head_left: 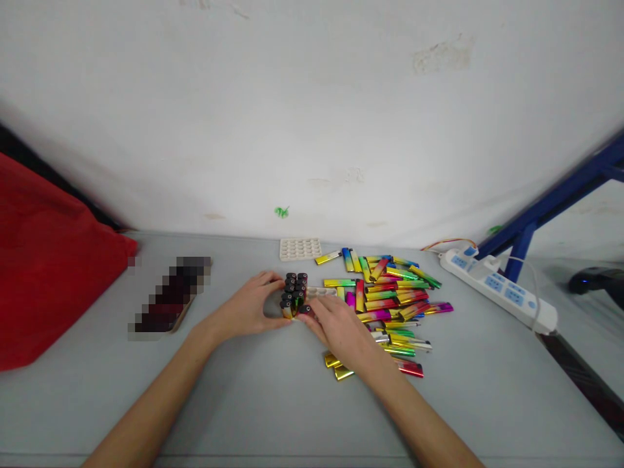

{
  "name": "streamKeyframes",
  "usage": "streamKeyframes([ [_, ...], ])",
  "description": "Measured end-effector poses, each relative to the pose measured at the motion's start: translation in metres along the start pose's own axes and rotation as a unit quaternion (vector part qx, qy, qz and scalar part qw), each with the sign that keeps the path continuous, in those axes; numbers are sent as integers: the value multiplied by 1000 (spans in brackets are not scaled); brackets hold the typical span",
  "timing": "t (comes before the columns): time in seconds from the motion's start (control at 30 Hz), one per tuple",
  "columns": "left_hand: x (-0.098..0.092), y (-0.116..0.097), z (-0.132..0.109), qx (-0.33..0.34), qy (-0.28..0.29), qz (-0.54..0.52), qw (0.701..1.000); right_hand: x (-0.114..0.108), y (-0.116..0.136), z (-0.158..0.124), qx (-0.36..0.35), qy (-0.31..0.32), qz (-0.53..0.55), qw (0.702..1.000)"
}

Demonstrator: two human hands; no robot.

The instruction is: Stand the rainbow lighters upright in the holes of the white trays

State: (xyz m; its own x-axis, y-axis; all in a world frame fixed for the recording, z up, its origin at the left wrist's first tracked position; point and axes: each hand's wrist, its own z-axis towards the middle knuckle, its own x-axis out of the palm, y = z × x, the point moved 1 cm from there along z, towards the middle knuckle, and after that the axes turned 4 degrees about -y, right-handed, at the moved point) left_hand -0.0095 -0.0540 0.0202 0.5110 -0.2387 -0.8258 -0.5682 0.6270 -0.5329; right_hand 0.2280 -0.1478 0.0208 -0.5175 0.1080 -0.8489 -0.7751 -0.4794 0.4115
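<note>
Several lighters (296, 286) with black tops stand upright in two columns in a pale tray (322, 292) with round-cornered slots. My left hand (251, 300) curves around the tray's left end, fingers at the far side and thumb at the near side. My right hand (341, 325) pinches a lighter (306, 310) at the near right corner of the standing group; its black top shows, and most of its body is hidden. Whether that lighter sits in a slot, I cannot tell. Right of the tray lies a loose pile of shiny multicoloured lighters (385, 300), partly behind my right hand.
Another pale slotted tray (301, 249) lies near the white wall (312, 130). A white power strip (502, 286) with cables rests at the right of the grey table (253, 403), beside a blue metal frame (520, 250). At the left are a pixelated phone-like object (170, 296) and red cloth (53, 266).
</note>
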Motion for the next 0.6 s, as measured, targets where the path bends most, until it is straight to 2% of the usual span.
streamKeyframes([
  [0.17, 0, 0, 0, 13, -6, -6, 1000, 5, 7, 5, 9, 18, -102, 995],
  [0.27, 0, -1, 0, 12, -4, -6, 1000, 4, 7, 3, 4, 6, -82, 997],
  [0.37, -1, -1, 0, 9, -3, -5, 1000, -6, 0, -3, 11, -36, -26, 999],
  [0.47, -1, -1, 0, 6, -3, -2, 1000, -22, -22, -7, 45, -92, 0, 995],
  [0.6, 0, 1, 1, -6, -4, 7, 1000, -44, -71, -10, 80, -173, -19, 981],
])
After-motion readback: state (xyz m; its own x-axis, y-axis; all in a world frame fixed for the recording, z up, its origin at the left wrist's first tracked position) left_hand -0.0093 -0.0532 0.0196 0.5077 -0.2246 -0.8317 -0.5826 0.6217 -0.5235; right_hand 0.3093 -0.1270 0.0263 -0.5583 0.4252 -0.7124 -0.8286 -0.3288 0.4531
